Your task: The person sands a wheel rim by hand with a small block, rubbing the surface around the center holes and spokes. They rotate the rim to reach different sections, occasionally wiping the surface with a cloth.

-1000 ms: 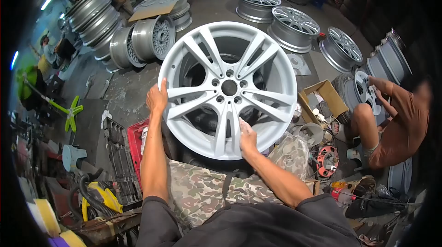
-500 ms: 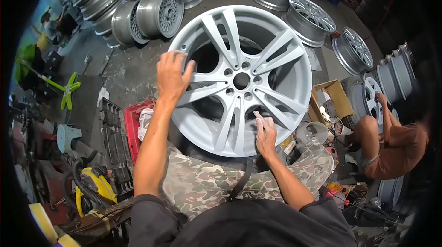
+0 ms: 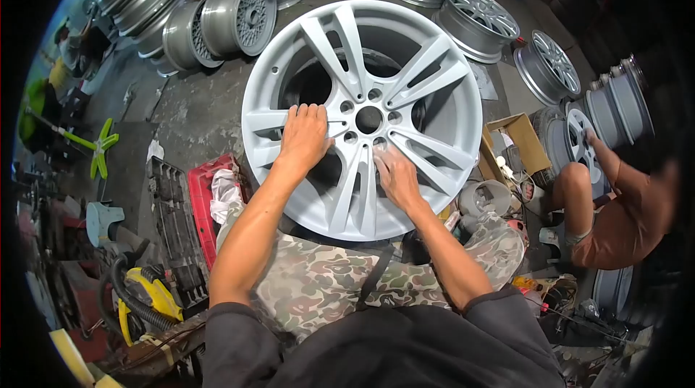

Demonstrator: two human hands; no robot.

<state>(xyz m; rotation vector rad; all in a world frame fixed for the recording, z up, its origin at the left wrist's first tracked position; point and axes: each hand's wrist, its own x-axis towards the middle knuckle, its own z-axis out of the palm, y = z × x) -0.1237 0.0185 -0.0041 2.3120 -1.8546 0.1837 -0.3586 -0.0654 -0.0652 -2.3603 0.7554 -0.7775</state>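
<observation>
A large light-grey alloy wheel (image 3: 470, 106) with paired spokes lies face up in front of my lap. My left hand (image 3: 305, 138) grips a left spoke, its fingers curled over the upper side. Close below the centre hole, my right hand (image 3: 397, 174) is at the lower spokes near the lug holes, fingers pinched together and blurred by motion. A small pale folded piece (image 3: 381, 149) shows at its fingertips; I cannot tell its material. Camouflage trousers (image 3: 318, 283) cover my legs under the wheel's near edge.
Several bare wheels stand at the back left (image 3: 239, 19) and back right (image 3: 479, 22). A red tray (image 3: 199, 196) with white cloth lies left. A cardboard box (image 3: 532, 145) and bucket (image 3: 485, 198) stand right. Another person (image 3: 615, 236) sits at far right, a hand at another wheel.
My left hand has moved from the outer rim inward onto the left spoke. My right hand has shifted up and left, nearer the hub. The view has shifted slightly.
</observation>
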